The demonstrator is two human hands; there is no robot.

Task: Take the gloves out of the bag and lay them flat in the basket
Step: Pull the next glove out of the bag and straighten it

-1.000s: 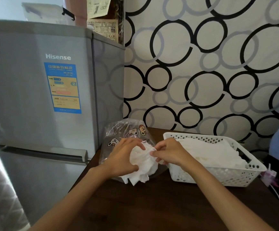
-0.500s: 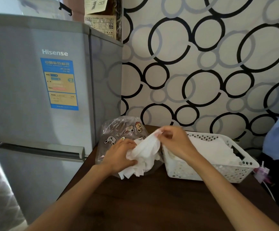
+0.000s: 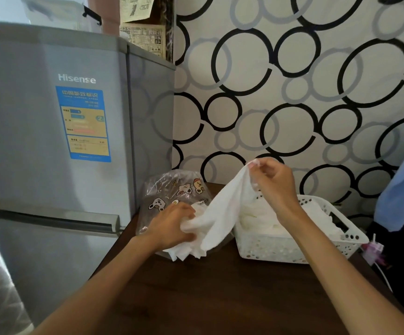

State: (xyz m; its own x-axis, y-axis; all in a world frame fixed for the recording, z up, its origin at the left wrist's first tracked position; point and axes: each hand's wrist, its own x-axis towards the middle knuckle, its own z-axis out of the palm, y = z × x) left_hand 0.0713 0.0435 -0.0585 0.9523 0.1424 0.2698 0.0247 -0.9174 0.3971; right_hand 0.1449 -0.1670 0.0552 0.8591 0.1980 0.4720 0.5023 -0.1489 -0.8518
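A white glove was found pinched by its upper edge between the thumb and fingertips of the right hand, raised above the near-left corner of the white perforated basket. The glove's lower end was gripped, bunched, in the curled fingers of the left hand, which rested at the mouth of the clear printed bag. The fabric was thereby held stretched on a slant between the two hands; this was judged to serve the purpose of drawing the glove free and straightening it before it is laid flat. The bag was lying on the dark desk just beside the basket, apparently so that each transfer would be short. White gloves already lay piled in the basket, so the task was judged well advanced. Further white fabric protruded beneath the left hand; whether it belonged to the same glove or to another could not be determined. The bag's remaining contents were hidden behind the left hand and by glare on the plastic. The basket's far-left interior was screened by the right wrist. A grey refrigerator stood to the left of the desk.
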